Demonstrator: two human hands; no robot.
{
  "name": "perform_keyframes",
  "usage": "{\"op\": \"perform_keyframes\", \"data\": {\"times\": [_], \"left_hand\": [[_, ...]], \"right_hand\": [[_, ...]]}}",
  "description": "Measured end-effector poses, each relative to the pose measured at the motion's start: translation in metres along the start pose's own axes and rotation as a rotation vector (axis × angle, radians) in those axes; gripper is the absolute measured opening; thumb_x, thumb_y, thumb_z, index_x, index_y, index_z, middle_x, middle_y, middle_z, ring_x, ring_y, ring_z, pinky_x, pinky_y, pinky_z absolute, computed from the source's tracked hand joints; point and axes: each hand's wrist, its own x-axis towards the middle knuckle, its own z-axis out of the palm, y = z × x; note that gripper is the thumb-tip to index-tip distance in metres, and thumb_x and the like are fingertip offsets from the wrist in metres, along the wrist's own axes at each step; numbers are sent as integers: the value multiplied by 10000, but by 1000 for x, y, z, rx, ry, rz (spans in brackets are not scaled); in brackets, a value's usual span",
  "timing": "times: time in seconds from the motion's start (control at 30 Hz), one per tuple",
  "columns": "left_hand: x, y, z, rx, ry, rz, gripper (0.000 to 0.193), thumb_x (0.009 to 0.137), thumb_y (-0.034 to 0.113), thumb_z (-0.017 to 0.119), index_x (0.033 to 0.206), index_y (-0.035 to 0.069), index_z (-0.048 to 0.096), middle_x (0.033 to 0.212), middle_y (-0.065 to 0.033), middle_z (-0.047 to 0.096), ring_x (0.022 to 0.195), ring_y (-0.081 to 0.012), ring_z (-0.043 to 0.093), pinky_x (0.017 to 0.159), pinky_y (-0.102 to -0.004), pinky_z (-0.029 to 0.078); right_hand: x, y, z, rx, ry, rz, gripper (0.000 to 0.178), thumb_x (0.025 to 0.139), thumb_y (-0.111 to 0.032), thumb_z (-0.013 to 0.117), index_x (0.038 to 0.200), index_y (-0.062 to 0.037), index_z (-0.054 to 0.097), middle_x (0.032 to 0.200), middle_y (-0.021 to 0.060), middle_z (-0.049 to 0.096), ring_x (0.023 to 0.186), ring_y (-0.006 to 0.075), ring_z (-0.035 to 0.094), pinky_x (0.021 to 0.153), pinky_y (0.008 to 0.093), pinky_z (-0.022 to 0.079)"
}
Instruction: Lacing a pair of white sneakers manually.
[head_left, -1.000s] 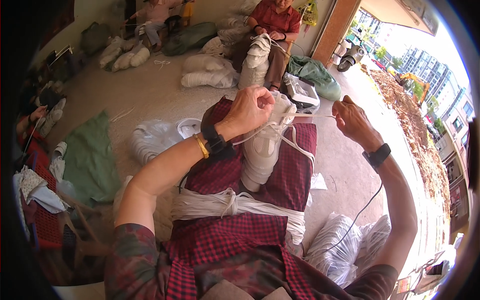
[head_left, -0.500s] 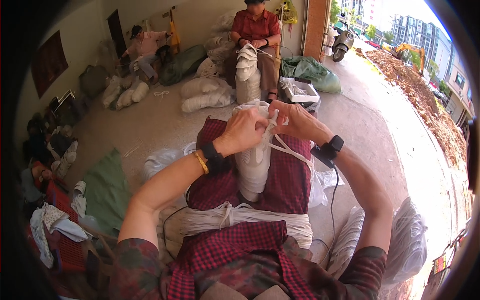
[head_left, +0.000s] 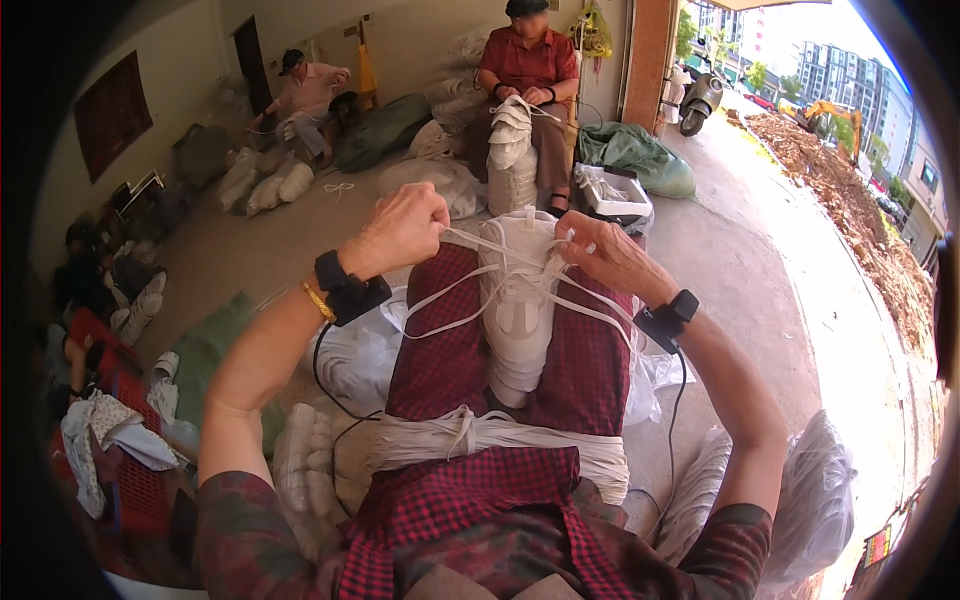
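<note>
A stack of white shoe uppers (head_left: pixel 520 310) stands between my knees on a red checked apron. My left hand (head_left: pixel 400 228) pinches a white lace (head_left: pixel 470 238) and pulls it leftward. My right hand (head_left: pixel 605 255) grips another part of the lace at the top right of the stack. Loose lace loops (head_left: pixel 450 310) hang down across the stack and my left knee. A thick bundle of white laces (head_left: pixel 490 445) lies across my lap.
A seated person (head_left: pixel 530 70) ahead holds another white stack (head_left: pixel 510 150). Another person (head_left: pixel 305 95) sits at the back left among white bags. A clear bag of white pieces (head_left: pixel 800 500) lies at my right, a red crate (head_left: pixel 125 480) at my left, a green sack (head_left: pixel 635 155) ahead right.
My right hand came in from the far right to the top of the stack. Both hands now hold lace and draw it apart across the top.
</note>
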Motion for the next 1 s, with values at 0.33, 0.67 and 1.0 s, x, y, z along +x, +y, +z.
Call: {"op": "perform_keyframes", "data": {"times": [0.33, 0.67, 1.0], "left_hand": [[-4, 13, -32, -256, -159, -108, 140, 785, 89, 646, 851, -3, 728, 842, -131, 656, 768, -258, 637, 689, -361, 487], [16, 47, 26, -520, -63, 96, 160, 830, 97, 660, 943, 7, 727, 883, -134, 651, 794, -238, 630, 745, -347, 502], [40, 50, 74, -345, -136, 230, 196, 761, 119, 716, 927, 17, 697, 856, -129, 661, 816, -255, 639, 736, -381, 505]], "right_hand": [[47, -59, 31, -89, 80, -260, 281, 892, -187, 686, 1109, -10, 684, 949, 109, 702, 859, 194, 665, 754, 316, 540], [-4, -53, 9, 270, 23, 67, 266, 969, -264, 633, 927, -2, 621, 726, -43, 517, 655, 45, 445, 570, 240, 377], [-33, -21, 25, 403, 209, 26, 249, 966, -234, 672, 950, 14, 676, 762, -23, 626, 653, 32, 485, 578, 219, 394]]}}
